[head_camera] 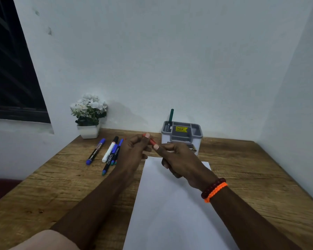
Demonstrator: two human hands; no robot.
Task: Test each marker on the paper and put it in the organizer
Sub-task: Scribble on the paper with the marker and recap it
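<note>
Both hands meet above the top edge of the white paper (pixel 172 204). A red marker (pixel 151 140) runs between them: my left hand (pixel 134 150) pinches its upper end and my right hand (pixel 177 159) grips its lower part. Most of the marker is hidden by fingers. The grey organizer (pixel 182 137) stands behind the hands at the wall, with one green marker (pixel 170 119) upright in its back left slot. Several more markers (pixel 108 154) lie on the table left of the hands, among them a blue one (pixel 95 151) and a white one with a black cap.
A small white pot of white flowers (pixel 89 116) stands at the back left of the wooden table (pixel 251 177). White walls close the back and right side. A dark window is at the far left.
</note>
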